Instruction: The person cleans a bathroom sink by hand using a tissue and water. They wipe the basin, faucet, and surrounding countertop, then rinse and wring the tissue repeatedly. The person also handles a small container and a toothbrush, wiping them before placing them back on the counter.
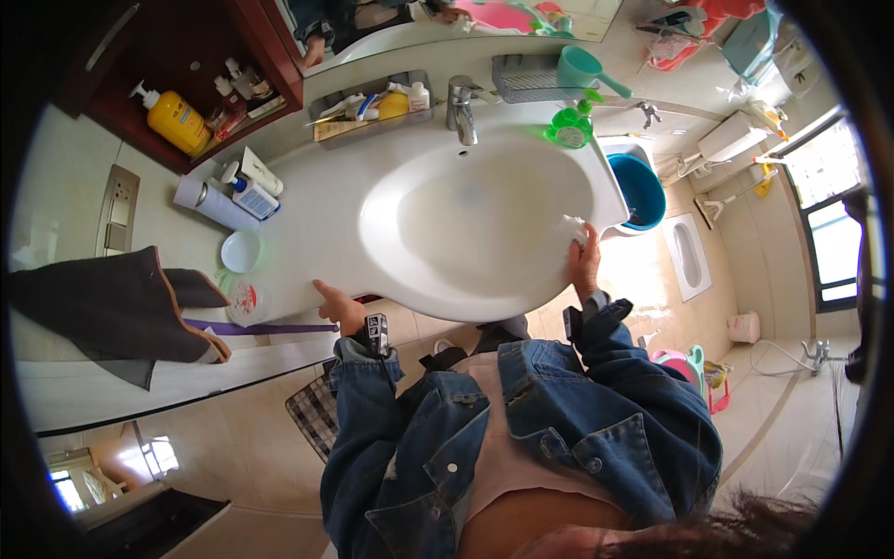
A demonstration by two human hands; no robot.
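Observation:
A crumpled white tissue or cloth (pixel 573 228) is pinched in my right hand (pixel 585 260), which is against the right rim of a white ceramic washbasin (pixel 482 209). My left hand (pixel 340 307) is at the front edge of the white counter (pixel 307 237), one finger stretched out over it. I see nothing held there, though its other fingers are partly hidden. A chrome faucet (pixel 462 112) stands behind the bowl. A green pump bottle (pixel 570 127) sits at the basin's back right corner.
On the counter's left are a pump bottle (pixel 250 194), a spray can (pixel 213 201), a pale cup (pixel 240 251) and a clear lidded tub (pixel 246 302). Dark towels (pixel 119 300) hang at far left. A blue bucket (pixel 637 190) stands right of the basin. Behind is a toiletries tray (pixel 370 108).

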